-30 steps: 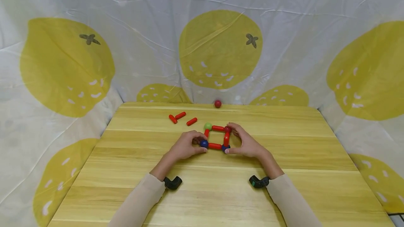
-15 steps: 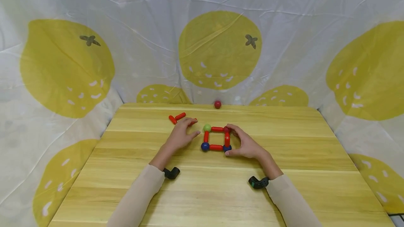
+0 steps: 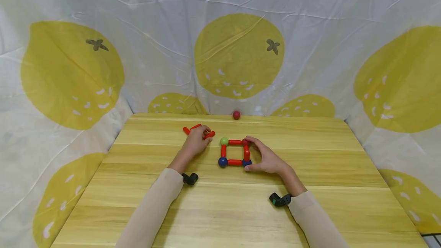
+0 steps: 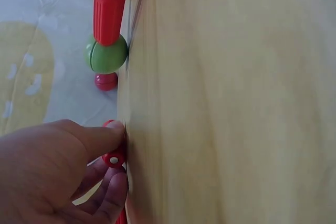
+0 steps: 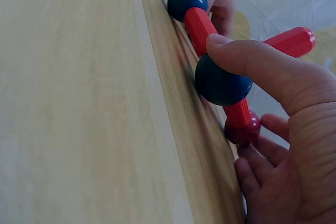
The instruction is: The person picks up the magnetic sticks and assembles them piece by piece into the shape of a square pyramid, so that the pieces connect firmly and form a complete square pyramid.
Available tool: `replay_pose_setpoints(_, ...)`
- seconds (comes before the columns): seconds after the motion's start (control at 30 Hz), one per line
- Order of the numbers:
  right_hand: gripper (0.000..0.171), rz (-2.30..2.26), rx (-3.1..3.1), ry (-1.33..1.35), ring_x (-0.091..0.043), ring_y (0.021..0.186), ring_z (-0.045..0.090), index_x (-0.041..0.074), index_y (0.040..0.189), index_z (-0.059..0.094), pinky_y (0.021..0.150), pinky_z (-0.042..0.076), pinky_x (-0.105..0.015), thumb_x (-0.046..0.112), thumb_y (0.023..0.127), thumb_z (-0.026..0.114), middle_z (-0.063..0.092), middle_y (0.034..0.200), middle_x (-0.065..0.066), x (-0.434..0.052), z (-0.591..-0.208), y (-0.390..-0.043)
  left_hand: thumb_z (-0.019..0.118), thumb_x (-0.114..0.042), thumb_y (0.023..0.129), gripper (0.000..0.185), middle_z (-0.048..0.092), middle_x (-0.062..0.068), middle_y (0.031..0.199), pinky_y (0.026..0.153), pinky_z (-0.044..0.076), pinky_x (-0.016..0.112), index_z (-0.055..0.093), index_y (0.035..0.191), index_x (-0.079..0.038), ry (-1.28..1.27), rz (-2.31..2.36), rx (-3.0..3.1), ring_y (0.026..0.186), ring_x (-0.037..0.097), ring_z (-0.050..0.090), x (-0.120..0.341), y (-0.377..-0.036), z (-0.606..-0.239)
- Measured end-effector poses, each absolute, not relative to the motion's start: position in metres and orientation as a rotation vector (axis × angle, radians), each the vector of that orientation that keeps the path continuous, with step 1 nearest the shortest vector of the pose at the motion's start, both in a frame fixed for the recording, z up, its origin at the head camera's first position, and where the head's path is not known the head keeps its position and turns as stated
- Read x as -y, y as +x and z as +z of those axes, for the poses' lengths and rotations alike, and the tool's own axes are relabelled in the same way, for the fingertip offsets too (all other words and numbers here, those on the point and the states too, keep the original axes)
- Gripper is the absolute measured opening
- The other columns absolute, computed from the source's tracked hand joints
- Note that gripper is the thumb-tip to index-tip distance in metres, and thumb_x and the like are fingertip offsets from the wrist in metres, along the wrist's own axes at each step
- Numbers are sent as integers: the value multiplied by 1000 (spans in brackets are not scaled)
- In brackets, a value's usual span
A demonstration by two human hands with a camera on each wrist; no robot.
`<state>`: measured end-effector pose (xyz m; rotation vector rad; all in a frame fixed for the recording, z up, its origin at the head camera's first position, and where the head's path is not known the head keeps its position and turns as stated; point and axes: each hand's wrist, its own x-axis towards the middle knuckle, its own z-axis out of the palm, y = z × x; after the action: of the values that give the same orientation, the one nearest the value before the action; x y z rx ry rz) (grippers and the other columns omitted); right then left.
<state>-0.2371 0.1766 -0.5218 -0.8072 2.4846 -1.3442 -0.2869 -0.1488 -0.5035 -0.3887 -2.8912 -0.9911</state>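
The left hand (image 3: pixel 195 142) pinches a loose red rod (image 3: pixel 209 134) as the right hand (image 3: pixel 267 160) grips the rod-and-ball square (image 3: pixel 235 152), which a careless nudge could likely knock apart.

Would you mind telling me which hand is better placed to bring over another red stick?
Probably the left hand: its fingers are already on a loose red stick, while the right hand holds the square frame.

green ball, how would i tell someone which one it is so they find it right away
On the wooden table, find the small square of red sticks beside the right hand. The green ball sits at its far left corner. It is the only green piece: the near corners are blue balls and the lone ball at the table's far edge is red.
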Motion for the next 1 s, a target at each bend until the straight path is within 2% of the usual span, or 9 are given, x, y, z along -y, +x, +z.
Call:
replay_pose_setpoints(0.1,110,-1360,-2476,-821,-34,152,35,17,163,27,125,27,-56,32,76,93,35,165,-7,-176,-522,-237,76,-14,94,37,73,13,110,90,59,43,67,128,-2,-375,-1076,2866,99,27,70,151,-285,-505)
replay_pose_setpoints(0.2,110,-1374,-2473,-822,-35,150,36,16,163,27,124,28,-58,33,76,93,36,164,-7,-176,-523,-237,75,-14,96,38,72,14,114,92,59,43,66,131,-2,-388,-1197,2824,101,27,71,153,-281,-505)
replay_pose_setpoints(0.37,111,-1385,-2470,-830,-36,150,37,15,163,27,123,28,-59,33,76,93,37,164,-8,-176,-524,-237,76,-16,95,34,73,13,115,93,60,41,70,127,-5,-385,-1464,2714,102,28,73,156,-267,-502)
replay_pose_setpoints(0.6,111,-1381,-2464,-784,-33,153,34,19,163,28,126,26,-55,34,75,94,35,165,-4,-176,-527,-236,79,-19,93,35,76,8,115,93,60,31,72,125,-6,-455,-1750,2673,106,21,73,155,-241,-496)
replay_pose_setpoints(1.0,109,-1416,-2458,-808,-35,151,36,17,162,29,125,26,-57,28,76,94,37,164,-7,-176,-524,-237,75,-19,96,35,74,10,120,98,58,34,71,129,-7,-727,-1746,2741,113,24,71,139,-224,-497)
